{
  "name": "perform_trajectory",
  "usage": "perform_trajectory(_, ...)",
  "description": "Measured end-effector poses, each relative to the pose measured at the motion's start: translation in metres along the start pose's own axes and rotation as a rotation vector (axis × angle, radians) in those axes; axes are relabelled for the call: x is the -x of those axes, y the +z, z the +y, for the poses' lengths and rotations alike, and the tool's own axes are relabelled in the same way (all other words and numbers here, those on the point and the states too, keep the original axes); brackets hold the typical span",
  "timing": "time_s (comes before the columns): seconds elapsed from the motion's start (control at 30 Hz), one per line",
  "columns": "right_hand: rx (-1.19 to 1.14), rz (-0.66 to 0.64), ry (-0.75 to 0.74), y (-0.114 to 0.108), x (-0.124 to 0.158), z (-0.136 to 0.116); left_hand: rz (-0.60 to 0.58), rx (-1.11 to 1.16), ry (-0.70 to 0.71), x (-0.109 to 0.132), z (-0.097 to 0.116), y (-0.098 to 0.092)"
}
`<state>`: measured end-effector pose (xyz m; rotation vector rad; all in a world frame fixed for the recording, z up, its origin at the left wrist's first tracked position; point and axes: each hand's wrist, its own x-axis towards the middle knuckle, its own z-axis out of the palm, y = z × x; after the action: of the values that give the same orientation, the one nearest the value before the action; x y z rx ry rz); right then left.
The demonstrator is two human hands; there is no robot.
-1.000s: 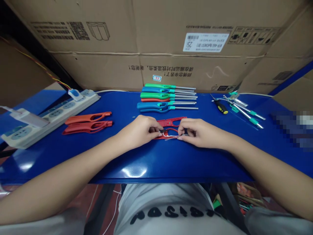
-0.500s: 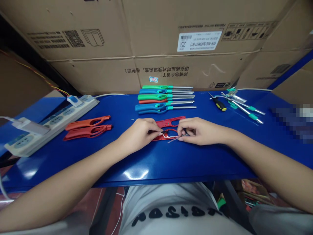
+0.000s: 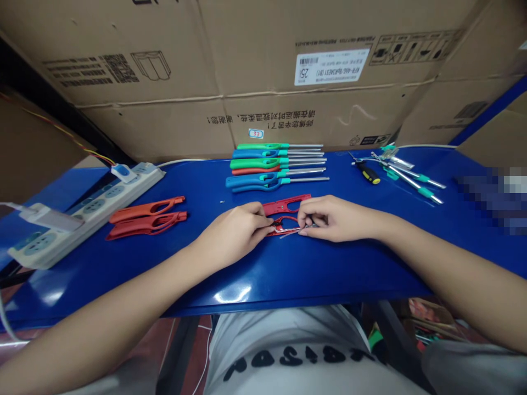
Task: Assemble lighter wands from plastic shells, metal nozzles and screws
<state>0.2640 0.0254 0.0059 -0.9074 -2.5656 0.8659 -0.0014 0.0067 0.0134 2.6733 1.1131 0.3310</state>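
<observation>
Two red lighter casing halves lie in front of me: the far half (image 3: 275, 207) just beyond my fingers, the near half (image 3: 288, 218) between my hands. White wires (image 3: 281, 230) run along the near half. My left hand (image 3: 242, 227) is closed in a pinch at its left part, fingertips against a small dark piece and the wires; what exactly it grips is hidden. My right hand (image 3: 331, 218) is closed around a slim grey tool (image 3: 288, 235), whose thin end points left over the casing. The tool's kind is unclear, since fingers cover most of it.
Several assembled lighters (image 3: 255, 181) lie in a row at the back. Two red-orange casings (image 3: 146, 224) rest left, beside a power strip (image 3: 93, 206). On the right are a black-yellow screwdriver (image 3: 368, 173) and metal lighter tubes (image 3: 415, 181). A cardboard box (image 3: 255, 99) stands behind.
My left fingers have shifted slightly at the near casing half and remain pinched. The right hand keeps its grip with hardly any movement. The whole view has moved a little.
</observation>
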Motion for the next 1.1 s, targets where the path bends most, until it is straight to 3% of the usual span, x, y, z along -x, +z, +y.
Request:
perform_trajectory(0.5,-0.010,-0.013,0.022,-0.001,-0.002,0.002,-0.072,0.089,0.009,0.005,0.005,-0.005)
perform_trajectory(0.87,-0.013,-0.017,0.008,-0.001,-0.002,0.003,-0.067,-0.237,-0.028,0.016,0.015,-0.003)
perform_trajectory(1.1,0.035,0.031,-0.061,0.000,-0.002,-0.002,-0.015,0.012,0.042,0.006,0.008,0.005)
